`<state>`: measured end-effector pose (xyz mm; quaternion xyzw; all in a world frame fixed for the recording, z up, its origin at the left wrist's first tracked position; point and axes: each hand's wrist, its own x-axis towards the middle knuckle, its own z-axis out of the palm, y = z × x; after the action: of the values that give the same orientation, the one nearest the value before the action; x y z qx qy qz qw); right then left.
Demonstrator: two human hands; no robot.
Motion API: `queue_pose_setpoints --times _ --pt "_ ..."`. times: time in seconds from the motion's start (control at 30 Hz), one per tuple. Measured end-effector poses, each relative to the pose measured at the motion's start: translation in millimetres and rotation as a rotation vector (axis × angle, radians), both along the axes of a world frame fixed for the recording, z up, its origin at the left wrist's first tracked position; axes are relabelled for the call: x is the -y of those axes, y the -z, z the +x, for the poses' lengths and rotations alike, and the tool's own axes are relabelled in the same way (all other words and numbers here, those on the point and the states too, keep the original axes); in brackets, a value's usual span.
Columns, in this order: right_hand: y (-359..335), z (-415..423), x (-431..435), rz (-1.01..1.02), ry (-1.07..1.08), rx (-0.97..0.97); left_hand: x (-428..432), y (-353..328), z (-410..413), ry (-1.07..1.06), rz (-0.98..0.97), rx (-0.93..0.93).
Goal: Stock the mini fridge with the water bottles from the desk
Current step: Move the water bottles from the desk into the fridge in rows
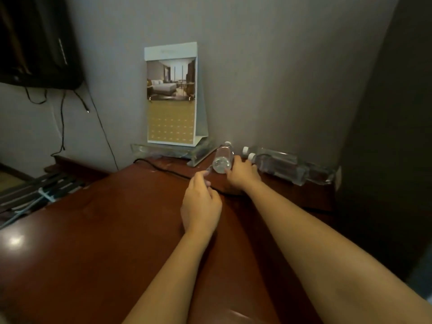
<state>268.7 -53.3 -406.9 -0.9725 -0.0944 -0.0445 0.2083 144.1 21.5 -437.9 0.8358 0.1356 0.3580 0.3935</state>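
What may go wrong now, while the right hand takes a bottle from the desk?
The right hand grips the bottle close to the calendar stand; swinging it out may knock the stand over. The two lying bottles beside it could roll if the hand nudges them. The black cable runs by the left hand, which might snag it.

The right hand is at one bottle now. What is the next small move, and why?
Probably lift that bottle clear of the desk and draw it back. The right hand grips its side, its base faces the camera, and the left hand holds nothing nearby. Two more bottles lie to the right.
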Motion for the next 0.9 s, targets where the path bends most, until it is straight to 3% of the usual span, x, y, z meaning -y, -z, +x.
queue_pose_setpoints --times 0.17,0.37,0.5,0.6,0.73,0.9 --pt "12 56 -37 0.047 0.014 -0.054 2 5 2 0.022 0.172 -0.112" --pt "16 62 -45 0.089 0.134 0.112 3 7 0 -0.02 0.22 -0.051" --pt "11 54 -30 0.373 0.253 0.006 3 6 0 -0.023 0.224 -0.068" --pt "0 35 -18 0.742 0.306 -0.063 2 4 -1 -0.012 0.169 -0.029" --pt "-9 -27 -13 1.305 0.272 -0.231 -6 9 13 0.084 -0.207 0.086" --pt "-4 -102 -20 1.329 0.096 -0.368 -7 4 20 0.371 -1.021 0.097"
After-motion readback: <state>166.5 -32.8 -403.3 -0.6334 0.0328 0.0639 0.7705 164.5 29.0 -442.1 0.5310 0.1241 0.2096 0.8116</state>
